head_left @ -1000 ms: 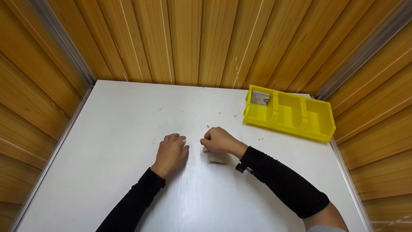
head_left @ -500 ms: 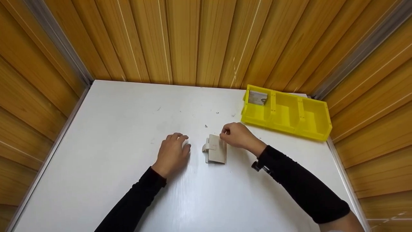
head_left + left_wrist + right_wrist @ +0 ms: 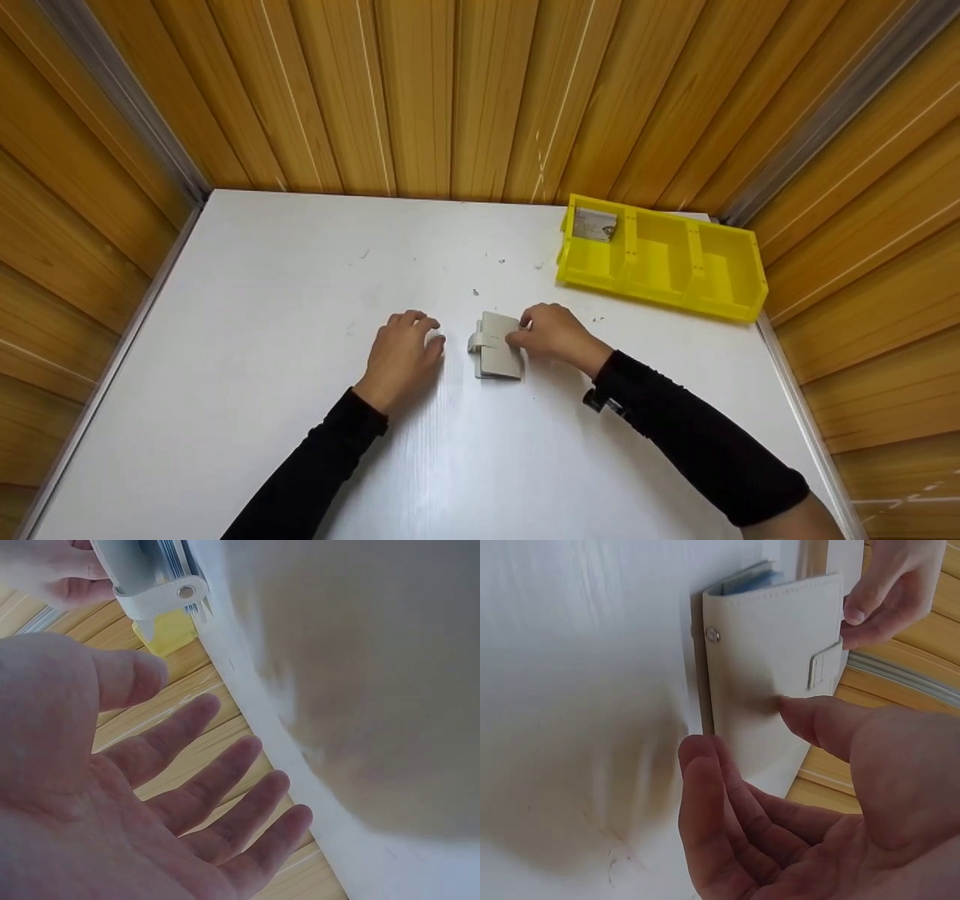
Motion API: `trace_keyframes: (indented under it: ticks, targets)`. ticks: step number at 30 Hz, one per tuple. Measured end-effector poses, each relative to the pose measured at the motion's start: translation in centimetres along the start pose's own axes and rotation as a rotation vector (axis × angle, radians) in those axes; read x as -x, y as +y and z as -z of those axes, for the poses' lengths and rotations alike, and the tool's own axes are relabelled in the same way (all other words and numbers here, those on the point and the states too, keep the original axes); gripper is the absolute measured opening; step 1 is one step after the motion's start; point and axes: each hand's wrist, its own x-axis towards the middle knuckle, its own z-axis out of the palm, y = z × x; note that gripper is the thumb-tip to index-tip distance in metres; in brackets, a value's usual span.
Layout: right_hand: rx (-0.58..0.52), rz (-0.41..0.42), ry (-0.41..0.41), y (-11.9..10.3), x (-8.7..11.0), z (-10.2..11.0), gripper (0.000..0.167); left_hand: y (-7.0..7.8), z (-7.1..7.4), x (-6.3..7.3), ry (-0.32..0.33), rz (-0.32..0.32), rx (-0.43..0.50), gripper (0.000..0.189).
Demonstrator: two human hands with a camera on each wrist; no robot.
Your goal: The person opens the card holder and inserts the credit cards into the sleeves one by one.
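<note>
A small cream card holder lies on the white table between the hands, its snap strap across the left edge. In the left wrist view, the strap's metal snap and the layered sleeves show. My right hand pinches the holder's right edge: the thumb lies on the cover and the curled fingers are at the spine side, their contact partly hidden. To the left, my left hand stays apart from the holder, fingers relaxed and spread, holding nothing.
A yellow bin with three compartments stands at the back right. A grey-white piece sits in its left compartment. Small dark marks dot the white table. Wood-patterned walls enclose the back and sides.
My right hand has moved from over the card holder to its right edge, uncovering the cover and strap, and the thumb has come down onto the cover. The left hand has hardly moved.
</note>
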Motion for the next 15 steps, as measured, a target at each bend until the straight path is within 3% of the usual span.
trace_keyframes:
  ticks: [9,15]
  targets:
    - [-0.011,-0.003,0.051,-1.4,-0.6,-1.6,0.037,-0.6,-0.2,0.4,0.029,-0.009,0.008,0.019]
    - [-0.051,-0.017,0.056,-1.9,-1.0,-2.5,0.043,-0.8,0.0,0.4,0.027,0.0,0.016,0.019]
